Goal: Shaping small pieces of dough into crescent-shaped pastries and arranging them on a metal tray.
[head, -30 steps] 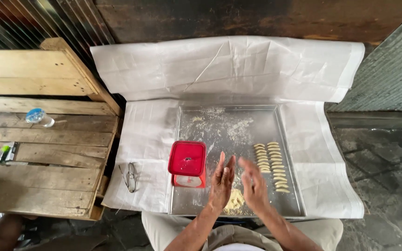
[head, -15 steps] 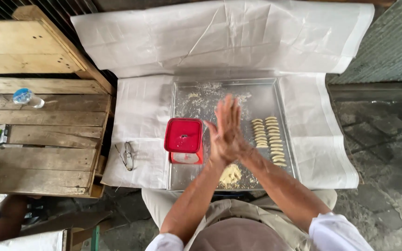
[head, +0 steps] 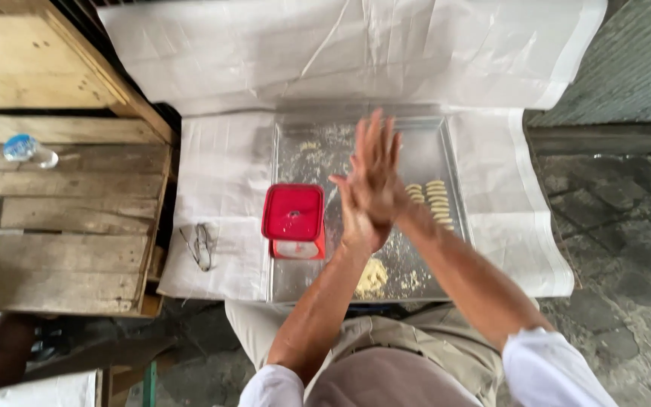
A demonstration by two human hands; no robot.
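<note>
Fingers straight and close together, the right hand [head: 377, 169] presses palm to palm against the left hand [head: 357, 218]; whether anything lies between them cannot be told. Both hover above the metal tray [head: 288, 154], between the red-lidded container [head: 293, 218] and 2 rows of dough pieces [head: 435, 200].

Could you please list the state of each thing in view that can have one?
Left hand: raised over the tray, palm pressed against the right.
Right hand: fingers spread, pressed to the left.
Red container: lid on.
Metal tray: flat, dusted with crumbs.
Shaped dough pieces: laid in two rows.
Dough lump: loose, unshaped.
Eyeglasses: folded, on the white sheet.
</note>
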